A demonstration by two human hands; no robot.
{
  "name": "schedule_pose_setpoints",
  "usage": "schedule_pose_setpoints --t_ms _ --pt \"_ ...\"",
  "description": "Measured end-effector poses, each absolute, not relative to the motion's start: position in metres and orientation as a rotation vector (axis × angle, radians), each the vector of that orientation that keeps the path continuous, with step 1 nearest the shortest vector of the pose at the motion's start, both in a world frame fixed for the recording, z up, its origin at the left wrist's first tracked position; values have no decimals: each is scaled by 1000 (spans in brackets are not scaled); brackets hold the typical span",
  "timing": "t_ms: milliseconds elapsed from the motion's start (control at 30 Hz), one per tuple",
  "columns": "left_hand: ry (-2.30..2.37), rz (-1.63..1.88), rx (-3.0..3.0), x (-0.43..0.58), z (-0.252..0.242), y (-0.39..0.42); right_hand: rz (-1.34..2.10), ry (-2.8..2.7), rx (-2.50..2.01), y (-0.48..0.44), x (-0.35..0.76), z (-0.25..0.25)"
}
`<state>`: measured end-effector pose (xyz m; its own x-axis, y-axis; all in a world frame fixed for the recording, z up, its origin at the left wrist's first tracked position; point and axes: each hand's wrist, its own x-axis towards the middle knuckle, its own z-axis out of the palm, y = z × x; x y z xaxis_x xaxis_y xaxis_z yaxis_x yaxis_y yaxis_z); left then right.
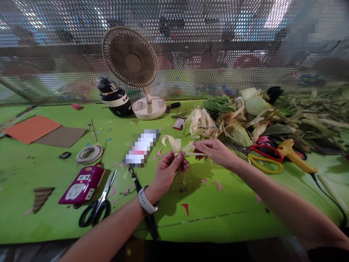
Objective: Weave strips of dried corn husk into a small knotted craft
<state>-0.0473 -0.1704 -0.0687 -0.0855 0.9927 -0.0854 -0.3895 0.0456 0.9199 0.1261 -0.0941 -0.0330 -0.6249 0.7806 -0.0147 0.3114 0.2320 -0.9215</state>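
Above the lime-green bench (234,196), the left hand (167,170) pinches a pale, curling, husk-like bundle (176,145) at its base; the right hand (214,151) grasps a narrow strip (194,154). Probably light, soft, easily torn; best held where gathered.

Two hands (167,166) (214,150) at centre; two pairs of scissors (101,201) (246,149), at eight and three o'clock; two paper sheets (32,129) (62,137) at nine; one desk fan (133,63) at eleven; one bottle (117,107) at ten.
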Motion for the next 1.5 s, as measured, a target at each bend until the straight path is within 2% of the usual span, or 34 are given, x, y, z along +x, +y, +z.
schedule_pose_setpoints --t_ms 133,300,900,1500 --pt "988 1305 878 -48 -67 -171 1618 -1836 -804 -97 119 -36" --pt "1005 1240 897 -47 -68 -171 1614 -1701 -829 -100 114 -39" --pt "972 1245 880 -49 -81 -166 1474 -1760 -852 -98 114 -49" --pt "967 1212 769 -49 -77 -167 1600 -1702 -901 -90 118 -60"
